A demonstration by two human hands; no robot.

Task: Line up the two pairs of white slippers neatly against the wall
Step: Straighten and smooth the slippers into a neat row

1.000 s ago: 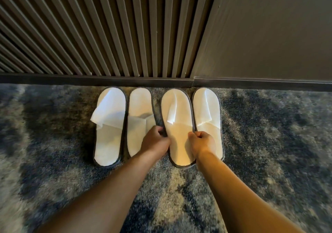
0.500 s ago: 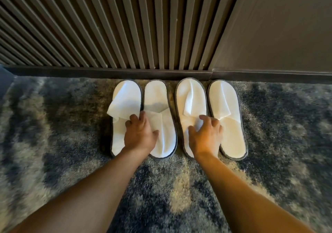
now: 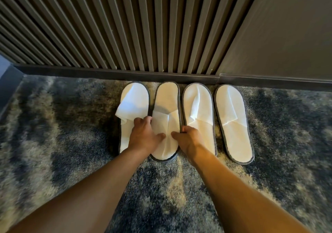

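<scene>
Mottled blue-grey carpet (image 3: 71,143) meets a dark slatted wall (image 3: 125,26), where four white slippers lie side by side, toes at the baseboard (image 3: 107,72). Both hands grasp the second slipper (image 3: 166,99): left hand (image 3: 143,135) on its left edge, right hand (image 3: 188,139) on its right.

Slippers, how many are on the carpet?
4, in one row with toes toward the wall: the far-left slipper, the second slipper gripped by the left hand and right hand, the third slipper, and the far-right slipper. None seem hidden.
</scene>
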